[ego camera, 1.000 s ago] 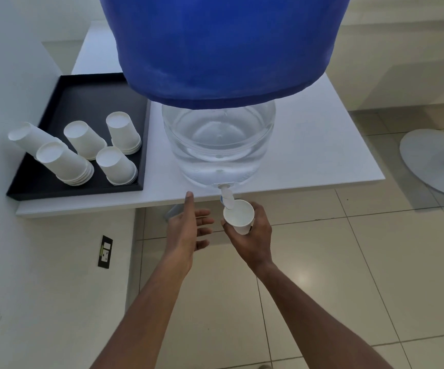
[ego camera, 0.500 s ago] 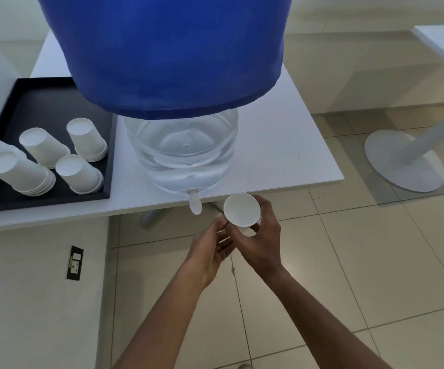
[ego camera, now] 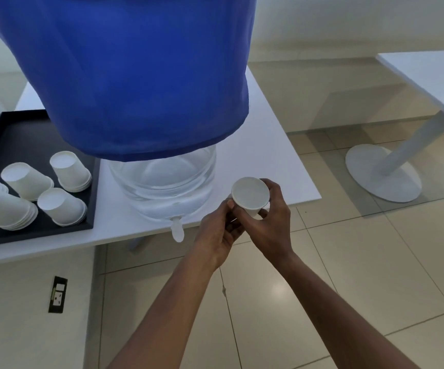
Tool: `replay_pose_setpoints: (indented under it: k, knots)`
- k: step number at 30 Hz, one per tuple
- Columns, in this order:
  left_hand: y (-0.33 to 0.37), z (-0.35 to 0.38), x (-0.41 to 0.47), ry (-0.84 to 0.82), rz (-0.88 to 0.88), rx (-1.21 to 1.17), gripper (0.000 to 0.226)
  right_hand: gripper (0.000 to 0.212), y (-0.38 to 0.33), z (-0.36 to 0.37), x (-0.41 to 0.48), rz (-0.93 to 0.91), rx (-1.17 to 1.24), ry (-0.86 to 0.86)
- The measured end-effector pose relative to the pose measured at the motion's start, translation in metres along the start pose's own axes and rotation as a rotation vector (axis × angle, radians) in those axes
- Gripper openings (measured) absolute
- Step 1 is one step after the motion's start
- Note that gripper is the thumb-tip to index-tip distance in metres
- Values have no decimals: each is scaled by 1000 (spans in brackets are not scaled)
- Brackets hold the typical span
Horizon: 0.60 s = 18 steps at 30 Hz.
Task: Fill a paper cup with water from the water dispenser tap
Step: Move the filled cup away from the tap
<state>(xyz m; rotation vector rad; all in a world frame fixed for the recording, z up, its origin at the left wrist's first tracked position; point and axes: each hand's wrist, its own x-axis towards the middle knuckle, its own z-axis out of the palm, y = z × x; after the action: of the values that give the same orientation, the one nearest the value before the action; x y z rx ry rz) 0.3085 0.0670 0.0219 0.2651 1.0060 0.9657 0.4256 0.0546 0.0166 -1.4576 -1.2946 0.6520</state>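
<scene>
A white paper cup point(ego camera: 250, 194) is upright in front of the table edge, held from both sides. My right hand point(ego camera: 271, 225) wraps around its right side and base. My left hand point(ego camera: 216, 235) touches its lower left side with the fingertips. The white dispenser tap point(ego camera: 176, 230) hangs off the table edge, to the left of the cup and below its rim. Above the tap stands the clear water bottle point(ego camera: 162, 182) under a blue cover point(ego camera: 135, 75). The inside of the cup looks white; I cannot tell if it holds water.
A black tray point(ego camera: 13, 134) with stacks of upside-down paper cups point(ego camera: 61, 206) lies on the white table point(ego camera: 263, 145) at the left. A second table with a round base point(ego camera: 383, 174) stands at the right. A wall socket point(ego camera: 57, 294) sits low on the left wall.
The cup has moved right, away from under the tap, and risen a little. My left hand has come over and taken the cup's side. The view shifted left.
</scene>
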Motion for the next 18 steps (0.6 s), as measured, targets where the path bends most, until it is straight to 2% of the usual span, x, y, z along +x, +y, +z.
replay_pose_setpoints:
  k: [10,15,18]
  knots:
    - [13,7,46,79,29,41,16,62,26,7,39,20,-70,39]
    - [11,6,69,159,96,166,26,64,44,11,51,47,-118,50]
    - [8,6,74,152,133,246,33,65,53,15,56,61,-153,48]
